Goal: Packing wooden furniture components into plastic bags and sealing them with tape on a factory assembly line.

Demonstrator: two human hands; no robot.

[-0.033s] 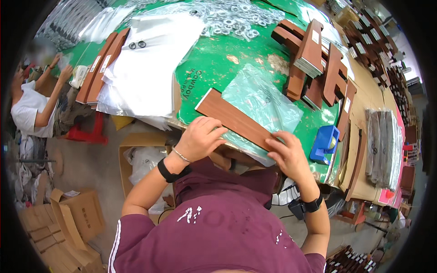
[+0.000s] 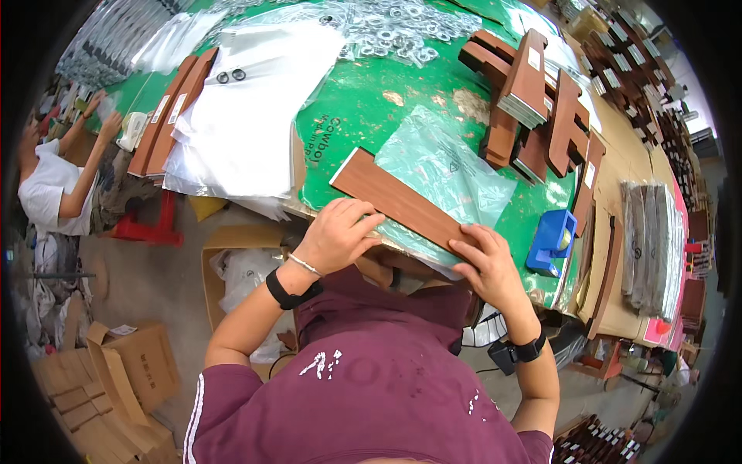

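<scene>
A flat reddish-brown wooden board [image 2: 406, 203], with a pale edge at its left end, lies slantwise over a clear plastic bag [image 2: 437, 158] on the green tabletop. My left hand [image 2: 336, 236] has its fingers curled against the board's near edge, left of the middle; its thumb is mostly hidden. At the board's right end, my right hand [image 2: 491, 267] grips it, fingertips on top and thumb at the near side. The plastic bag spreads out behind the board and also shows below its near edge.
A blue tape dispenser [image 2: 551, 243] stands right of my right hand. Brown wooden pieces [image 2: 533, 100] are piled behind it. To the left lie a stack of plastic bags [image 2: 247, 116], two black rings [image 2: 231, 76] and two boards [image 2: 174, 112]. Metal rings [image 2: 394, 31] cover the back. A co-worker [image 2: 58, 182] sits far left.
</scene>
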